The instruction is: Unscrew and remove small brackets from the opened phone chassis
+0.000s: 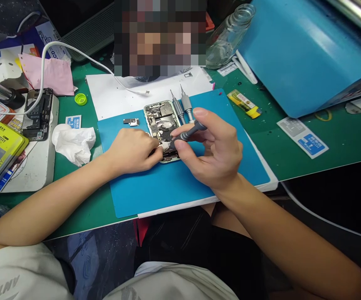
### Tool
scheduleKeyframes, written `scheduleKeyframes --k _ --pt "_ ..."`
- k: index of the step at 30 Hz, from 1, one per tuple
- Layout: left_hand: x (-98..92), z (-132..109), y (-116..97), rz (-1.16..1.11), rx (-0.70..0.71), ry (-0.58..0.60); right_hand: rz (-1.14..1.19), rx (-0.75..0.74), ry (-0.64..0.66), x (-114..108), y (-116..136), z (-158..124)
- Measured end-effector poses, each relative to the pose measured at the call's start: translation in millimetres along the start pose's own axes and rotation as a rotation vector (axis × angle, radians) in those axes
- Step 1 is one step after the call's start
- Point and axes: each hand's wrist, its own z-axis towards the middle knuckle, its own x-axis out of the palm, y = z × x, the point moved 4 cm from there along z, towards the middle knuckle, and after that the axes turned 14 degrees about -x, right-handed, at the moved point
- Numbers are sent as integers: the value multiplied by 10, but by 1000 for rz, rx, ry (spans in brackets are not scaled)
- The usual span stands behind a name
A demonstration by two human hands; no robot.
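Phone (161,121): opened, flat on the mat (168,187); light, rigid rim, delicate bare insides; best held by the rim.
Screwdriver (188,132): slim, light, smooth.
Right hand (214,154): clamped on screwdriver.
Left hand (133,150): curled at phone's lower end, grip unclear.

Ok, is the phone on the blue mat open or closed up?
Open. The phone lies flat on the mat with no cover, its inner boards and parts showing.
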Motion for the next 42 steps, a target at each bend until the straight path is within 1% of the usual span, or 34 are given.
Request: scheduleKeyframes --k 4,10,14,18,19,23,25,28,32,36,42 --pt "0 -2 4 -3 4 -2 -14 54 63 9 -41 -21" --pt "7 2 -4 9 8 -15 -35 -25 106 -14 -20 14" --pt "-4 3 -12 10 11 -9 -71 -3 84 -45 6 65" --pt "-12 1 -12 6 9 -11 -69 -81 88 -50 31 76" --pt "-12 0 -11 5 8 -11 -77 -76 92 -50 27 71" --pt "-7 -1 -9 -4 9 -5 -43 30 90 -43 -6 44" --pt "-5 0 -8 -4 8 -8 -5 25 87 -32 -3 42" --pt "-3 2 -7 -2 4 -12 -14 0 72 -30 6 51" --pt "-5 3 -7 1 8 -12 -32 35 56 -41 20 63" --pt "-2 2 -3 1 -1 -6 -15 28 83 -24 28 45" --pt "1 -1 -10 1 3 -4 -22 28 52 5 -8 0"
